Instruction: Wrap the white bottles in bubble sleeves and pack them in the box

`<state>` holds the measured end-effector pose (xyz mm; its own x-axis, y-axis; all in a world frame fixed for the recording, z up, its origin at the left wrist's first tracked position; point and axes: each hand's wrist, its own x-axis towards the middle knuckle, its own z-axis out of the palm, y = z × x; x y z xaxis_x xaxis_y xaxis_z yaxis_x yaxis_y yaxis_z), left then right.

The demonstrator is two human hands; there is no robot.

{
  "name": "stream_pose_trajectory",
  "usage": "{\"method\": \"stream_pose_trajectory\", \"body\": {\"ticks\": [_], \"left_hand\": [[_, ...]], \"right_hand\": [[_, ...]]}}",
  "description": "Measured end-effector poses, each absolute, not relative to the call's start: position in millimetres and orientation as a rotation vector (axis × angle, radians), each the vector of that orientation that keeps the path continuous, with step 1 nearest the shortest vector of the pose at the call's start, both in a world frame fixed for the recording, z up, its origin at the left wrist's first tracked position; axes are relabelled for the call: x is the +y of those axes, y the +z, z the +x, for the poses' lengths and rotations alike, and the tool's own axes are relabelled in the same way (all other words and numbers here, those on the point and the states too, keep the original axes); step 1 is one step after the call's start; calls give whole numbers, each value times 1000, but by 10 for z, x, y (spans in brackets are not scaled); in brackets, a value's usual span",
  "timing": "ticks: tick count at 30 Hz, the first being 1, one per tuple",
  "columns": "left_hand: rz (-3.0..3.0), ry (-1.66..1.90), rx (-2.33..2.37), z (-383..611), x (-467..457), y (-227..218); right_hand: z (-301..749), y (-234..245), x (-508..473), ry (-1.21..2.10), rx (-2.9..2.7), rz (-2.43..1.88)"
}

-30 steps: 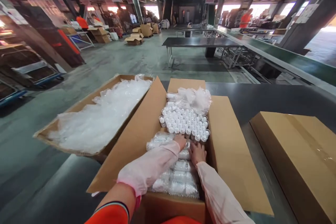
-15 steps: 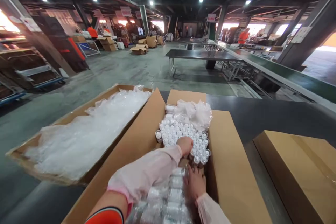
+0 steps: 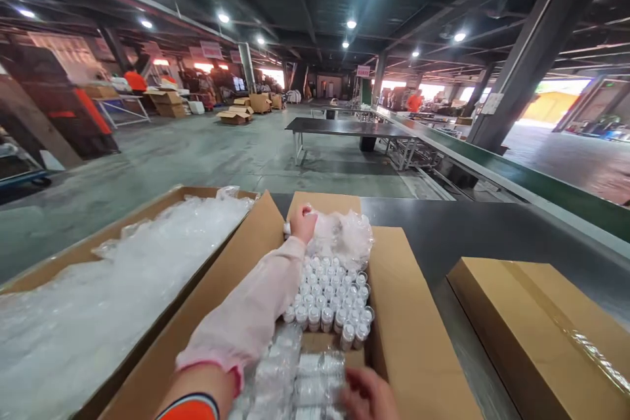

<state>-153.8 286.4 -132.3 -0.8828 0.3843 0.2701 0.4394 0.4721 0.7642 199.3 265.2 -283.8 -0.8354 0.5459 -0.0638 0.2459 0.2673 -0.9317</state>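
An open cardboard box (image 3: 413,315) in front of me holds several small white-capped bottles (image 3: 329,295) standing upright. Wrapped packs of bottles (image 3: 305,374) lie at its near end. My left hand (image 3: 302,223) reaches to the far end of the box, fingers closed on a crumpled clear plastic bag (image 3: 342,236). My right hand (image 3: 367,394) rests on the wrapped packs at the bottom edge of the view, fingers partly cut off.
A second open box (image 3: 88,256) full of clear plastic (image 3: 98,302) sits to the left. A closed cardboard box (image 3: 536,335) lies on the dark table (image 3: 472,230) to the right. Beyond are a conveyor (image 3: 516,177), tables, stacked boxes and people in orange.
My left hand moved from the middle of the box to its far end and took hold of the plastic bag. The right hand slid nearer me. The view tilted upward.
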Motion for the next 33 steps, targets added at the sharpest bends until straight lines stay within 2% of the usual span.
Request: {"method": "stream_pose_trajectory", "body": {"ticks": [2, 3, 7, 9, 12, 16, 18, 20, 23, 25, 26, 28, 29, 31, 33], "left_hand": [[-773, -1643, -2568, -1296, 2519, -1286], [-827, -1880, -2500, -1128, 2343, -1275], [-871, -3062, -1917, -341, 1731, -1306], [-716, -3288, -1818, -18, 1515, -1371], [-531, -3341, -1815, 301, 1293, -1519], [-581, -3202, -1905, 588, 1107, -1761], [-787, -3112, -2044, 667, 1044, -1889], [-1134, -2876, -2296, 620, 1008, -2011], [-1194, -1863, -2965, 252, 1024, -2150], [-902, -1214, -3196, -104, 1091, -2212], [-783, -1023, -3242, -273, 1140, -2240], [-679, -873, -3307, -531, 1262, -2297], [-656, -821, -3337, -609, 1326, -2327], [-631, -757, -3378, -673, 1429, -2386], [-627, -752, -3378, -662, 1457, -2428]], "right_hand": [[1834, -2434, 2655, 1773, -1970, -784], [1740, -2257, 2668, 1879, -1822, -823], [1510, -1852, 2662, 2252, -1417, -702], [1570, -1779, 2601, 2345, -1447, -569], [1826, -1706, 2497, 2427, -1438, -533], [2140, -1707, 2363, 2590, -1420, -657], [2244, -1779, 2311, 2545, -1511, -753], [2377, -1869, 2334, 2421, -1542, -868], [2701, -1929, 2590, 2001, -1542, -1209], [2953, -1877, 2857, 1528, -1548, -1488], [3062, -1831, 2987, 1249, -1575, -1583], [3208, -1733, 3186, 824, -1671, -1635], [3240, -1701, 3242, 714, -1756, -1594], [3238, -1695, 3267, 712, -1962, -1433], [3187, -1769, 3202, 864, -2143, -1253]]}}
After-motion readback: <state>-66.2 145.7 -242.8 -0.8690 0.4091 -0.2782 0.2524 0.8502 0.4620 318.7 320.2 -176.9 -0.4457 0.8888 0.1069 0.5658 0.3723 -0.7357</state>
